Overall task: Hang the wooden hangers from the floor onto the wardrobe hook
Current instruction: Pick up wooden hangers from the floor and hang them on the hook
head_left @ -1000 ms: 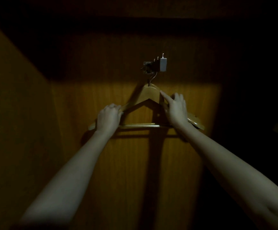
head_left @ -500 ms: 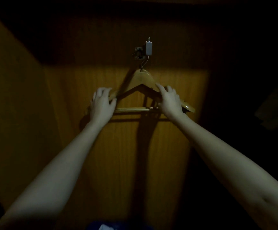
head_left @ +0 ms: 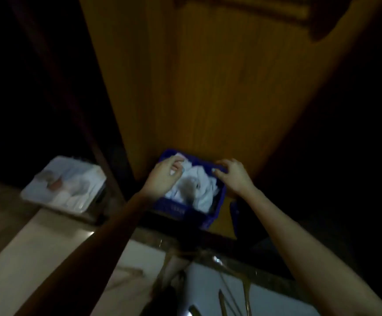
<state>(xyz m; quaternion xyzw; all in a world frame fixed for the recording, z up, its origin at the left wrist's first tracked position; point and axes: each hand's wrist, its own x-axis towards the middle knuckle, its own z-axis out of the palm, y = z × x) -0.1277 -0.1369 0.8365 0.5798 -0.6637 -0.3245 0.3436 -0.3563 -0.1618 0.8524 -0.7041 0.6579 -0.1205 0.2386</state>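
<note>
The view is dim and blurred by motion. My left hand (head_left: 163,176) and my right hand (head_left: 234,175) hang in the air over a blue basket, both with loosely curled fingers and nothing in them. On the pale floor at the bottom lie wooden hangers (head_left: 233,297) with metal hooks, seen only faintly between my forearms. A dark edge of the hung hanger (head_left: 276,13) shows at the top against the wardrobe's wooden back panel (head_left: 208,87). The hook itself is out of view.
A blue basket (head_left: 181,209) filled with white cloth sits on the wardrobe bottom. A clear box (head_left: 64,185) of pale items stands to its left. A dark threshold strip (head_left: 231,261) separates wardrobe and floor.
Both hands let go of the hung hanger and dropped down. The view swung from the hook to the wardrobe bottom and the floor.
</note>
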